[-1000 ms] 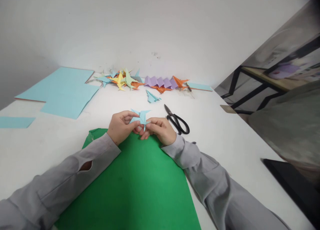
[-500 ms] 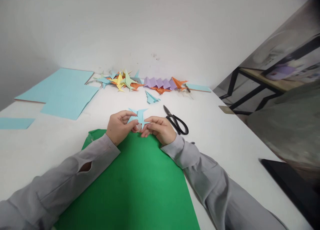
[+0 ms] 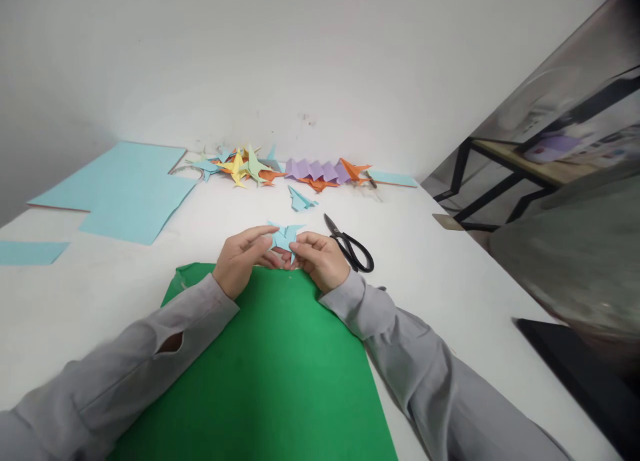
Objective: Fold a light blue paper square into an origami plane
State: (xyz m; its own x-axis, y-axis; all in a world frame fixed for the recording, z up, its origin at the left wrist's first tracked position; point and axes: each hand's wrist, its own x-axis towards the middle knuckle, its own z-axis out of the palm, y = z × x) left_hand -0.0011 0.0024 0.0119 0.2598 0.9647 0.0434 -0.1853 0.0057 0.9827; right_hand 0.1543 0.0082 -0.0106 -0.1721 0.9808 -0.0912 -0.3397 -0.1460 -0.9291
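Observation:
A small light-blue folded paper figure [image 3: 286,237] with several pointed tips is held up above the far edge of the green mat. My right hand [image 3: 323,257] pinches its right side between thumb and fingers. At its left side, my left hand [image 3: 243,257] has the index fingertip and thumb on the paper, the other fingers curled beneath. Black-handled scissors [image 3: 353,246] lie just right of my right hand, blades pointing away. Beyond the hands lies another light-blue folded paper piece [image 3: 301,199].
Along the wall sits a pile of colourful folded paper figures [image 3: 240,166] beside a purple pleated paper strip [image 3: 317,170]. Light-blue sheets [image 3: 135,197] lie at the left. The green mat [image 3: 260,367] spreads under my forearms. A dark flat object [image 3: 575,374] is at the right edge.
The paper figure has turned and shifted slightly right. My left thumb and index finger have moved to its left edge and grip less of it; my right hand keeps its pinch.

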